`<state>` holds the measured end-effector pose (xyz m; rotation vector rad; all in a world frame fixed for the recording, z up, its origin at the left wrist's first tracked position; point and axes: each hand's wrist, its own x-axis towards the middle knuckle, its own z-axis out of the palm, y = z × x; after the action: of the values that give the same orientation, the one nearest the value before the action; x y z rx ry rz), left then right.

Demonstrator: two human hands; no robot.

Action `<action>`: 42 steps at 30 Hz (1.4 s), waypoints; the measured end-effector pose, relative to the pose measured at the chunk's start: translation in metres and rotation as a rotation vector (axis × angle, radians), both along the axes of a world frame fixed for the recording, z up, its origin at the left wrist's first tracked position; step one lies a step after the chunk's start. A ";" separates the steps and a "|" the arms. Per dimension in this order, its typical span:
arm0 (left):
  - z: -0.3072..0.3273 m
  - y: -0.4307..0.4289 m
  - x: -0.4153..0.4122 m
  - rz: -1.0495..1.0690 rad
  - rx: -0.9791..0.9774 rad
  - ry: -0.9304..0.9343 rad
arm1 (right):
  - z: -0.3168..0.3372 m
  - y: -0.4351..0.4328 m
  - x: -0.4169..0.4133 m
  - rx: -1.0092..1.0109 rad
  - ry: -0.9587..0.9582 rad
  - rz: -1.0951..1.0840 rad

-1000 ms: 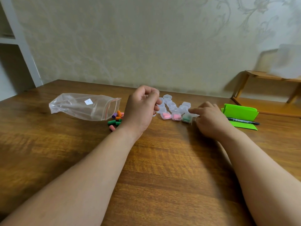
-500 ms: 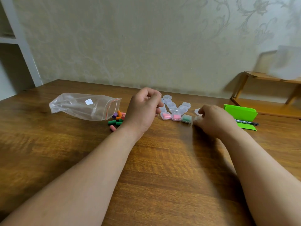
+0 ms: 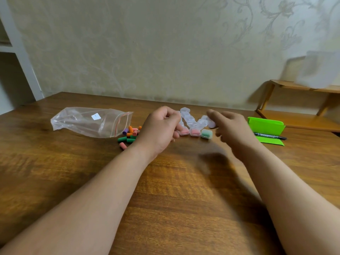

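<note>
Small clear plastic boxes (image 3: 189,119) lie in rows at the table's middle. The front row holds two boxes with pink pieces (image 3: 195,132) and one with a green piece (image 3: 207,133). Coloured foam plugs (image 3: 128,136) are heaped at the mouth of a clear zip bag (image 3: 88,121). My left hand (image 3: 160,129) rests with curled fingers just left of the pink boxes; what its fingers enclose is hidden. My right hand (image 3: 231,129) hovers blurred above the table and pinches one empty clear box (image 3: 211,124) to the right of the rows.
A folded green card (image 3: 265,126) with a black marker (image 3: 269,138) on it lies to the right. A low wooden shelf (image 3: 298,116) stands at the far right against the papered wall. The wooden table (image 3: 165,199) stretches toward me.
My right hand left the green-filled box, reached right to an empty clear box and lifted it toward the rows. My left hand barely shifted.
</note>
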<state>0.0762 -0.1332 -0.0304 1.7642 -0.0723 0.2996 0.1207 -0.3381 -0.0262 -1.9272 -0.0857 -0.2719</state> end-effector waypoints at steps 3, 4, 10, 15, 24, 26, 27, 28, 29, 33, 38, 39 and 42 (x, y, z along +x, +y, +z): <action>-0.004 -0.003 -0.001 -0.068 0.066 0.052 | -0.002 0.021 -0.012 0.050 -0.051 0.209; -0.004 -0.003 -0.001 -0.090 0.052 0.060 | -0.002 0.026 -0.016 0.024 -0.078 0.269; -0.004 0.004 0.002 -0.138 -0.112 0.081 | -0.007 0.032 -0.021 -0.043 -0.180 0.414; -0.006 0.002 0.003 -0.141 -0.108 0.002 | -0.010 0.032 -0.009 0.236 -0.039 0.349; -0.006 0.005 0.000 -0.199 0.018 -0.053 | -0.007 0.027 -0.012 0.316 0.047 0.393; -0.006 0.005 0.001 -0.200 -0.004 -0.035 | -0.007 0.027 -0.012 0.322 0.044 0.388; -0.006 0.005 0.002 -0.196 -0.012 -0.030 | -0.007 0.027 -0.012 0.324 0.045 0.389; -0.006 0.004 0.002 -0.190 -0.016 -0.027 | -0.007 0.027 -0.013 0.324 0.045 0.393; -0.006 0.004 0.002 -0.187 -0.018 -0.024 | -0.006 0.028 -0.013 0.323 0.043 0.395; -0.006 0.004 0.002 -0.196 -0.014 -0.007 | -0.006 0.029 -0.013 0.297 0.031 0.381; -0.006 0.003 0.000 -0.202 0.005 0.017 | -0.004 0.026 -0.013 0.255 0.043 0.392; -0.007 0.002 0.000 -0.201 0.014 0.019 | -0.004 0.026 -0.012 0.241 0.044 0.394; -0.007 0.001 -0.002 -0.203 0.022 0.023 | -0.004 0.024 -0.012 0.213 0.036 0.395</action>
<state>0.0744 -0.1325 -0.0374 1.7659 -0.2374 0.1317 0.1092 -0.3140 -0.0306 -1.6613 -0.3929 0.0190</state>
